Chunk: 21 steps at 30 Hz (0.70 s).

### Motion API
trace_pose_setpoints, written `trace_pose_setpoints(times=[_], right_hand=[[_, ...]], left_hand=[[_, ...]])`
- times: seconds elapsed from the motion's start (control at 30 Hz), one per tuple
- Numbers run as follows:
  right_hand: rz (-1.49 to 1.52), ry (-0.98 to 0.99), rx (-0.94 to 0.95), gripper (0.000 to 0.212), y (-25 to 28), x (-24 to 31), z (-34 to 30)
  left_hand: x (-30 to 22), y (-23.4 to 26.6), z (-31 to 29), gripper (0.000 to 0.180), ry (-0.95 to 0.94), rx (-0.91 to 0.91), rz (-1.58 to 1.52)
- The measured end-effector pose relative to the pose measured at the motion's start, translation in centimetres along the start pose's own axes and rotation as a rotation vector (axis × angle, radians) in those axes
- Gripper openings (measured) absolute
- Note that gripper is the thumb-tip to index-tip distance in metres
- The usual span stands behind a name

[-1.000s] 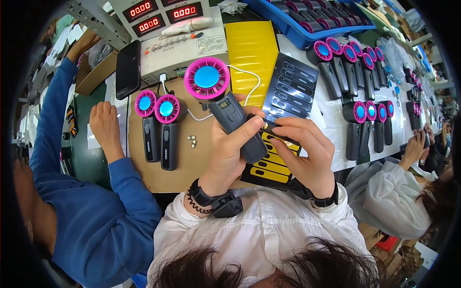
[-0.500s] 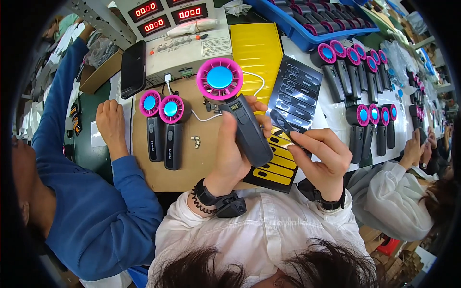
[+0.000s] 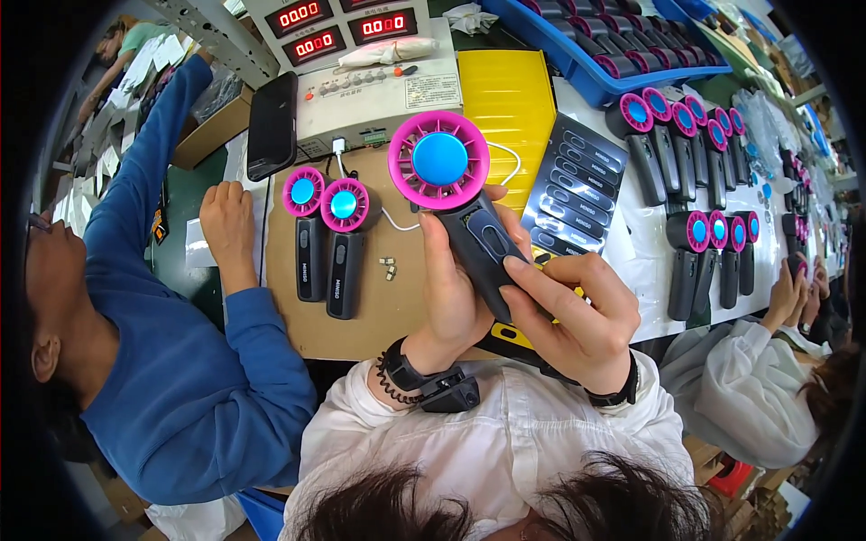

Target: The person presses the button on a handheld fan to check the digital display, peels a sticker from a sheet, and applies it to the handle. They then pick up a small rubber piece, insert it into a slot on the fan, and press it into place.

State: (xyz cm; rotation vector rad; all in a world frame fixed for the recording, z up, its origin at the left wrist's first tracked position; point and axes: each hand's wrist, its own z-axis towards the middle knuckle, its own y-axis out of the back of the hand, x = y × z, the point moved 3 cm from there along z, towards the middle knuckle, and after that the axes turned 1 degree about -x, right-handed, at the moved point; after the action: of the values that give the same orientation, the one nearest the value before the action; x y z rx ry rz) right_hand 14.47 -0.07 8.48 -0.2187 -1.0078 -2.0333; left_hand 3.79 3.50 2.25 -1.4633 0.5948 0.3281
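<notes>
Upright in front of me, my left hand [image 3: 453,293] wraps round the grey handle of a handheld fan [image 3: 439,160] with a pink ring and blue centre. Against the upper front of that handle lies a glossy dark sticker [image 3: 492,236] with an oval outline. Its lower end is pinched between the fingers of my right hand [image 3: 588,311], which touches the handle too. Beyond my right hand lies a sheet of dark stickers [image 3: 577,185]. A yellow and black sticker sheet [image 3: 510,334] is partly covered by my hands.
Two similar fans [image 3: 344,239] lie on the brown board [image 3: 397,316] at left. Behind them stand a phone [image 3: 272,126] and a box with red displays [image 3: 379,90]. More fans [image 3: 690,270] fill the right side, below a blue crate [image 3: 622,83]. A blue-sleeved person [image 3: 189,379] sits at left.
My right hand has brought the sticker left from beside the sheet onto the fan's handle, over the small display. The fan stays in my left hand; the whole view has shifted slightly.
</notes>
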Motion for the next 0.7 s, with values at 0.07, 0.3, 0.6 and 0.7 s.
trace_pose_setpoints(times=[0.07,0.3,0.6,0.7], right_hand=[[-0.007,0.004,-0.013,0.033,-0.10,0.09,0.04],[0.025,0.006,-0.013,0.033,-0.34,0.12,0.00],[0.042,-0.004,-0.020,0.033,-0.38,0.11,-0.02],[0.045,-0.011,-0.019,0.033,-0.54,-0.01,-0.04]], left_hand=[[-0.06,0.04,0.02,0.065,-0.016,0.041,0.021],[-0.02,0.10,-0.02,0.065,-0.046,0.097,0.032],[0.15,0.06,0.02,0.066,-0.052,0.125,0.041],[0.28,0.28,0.08,0.066,-0.046,0.122,0.037]])
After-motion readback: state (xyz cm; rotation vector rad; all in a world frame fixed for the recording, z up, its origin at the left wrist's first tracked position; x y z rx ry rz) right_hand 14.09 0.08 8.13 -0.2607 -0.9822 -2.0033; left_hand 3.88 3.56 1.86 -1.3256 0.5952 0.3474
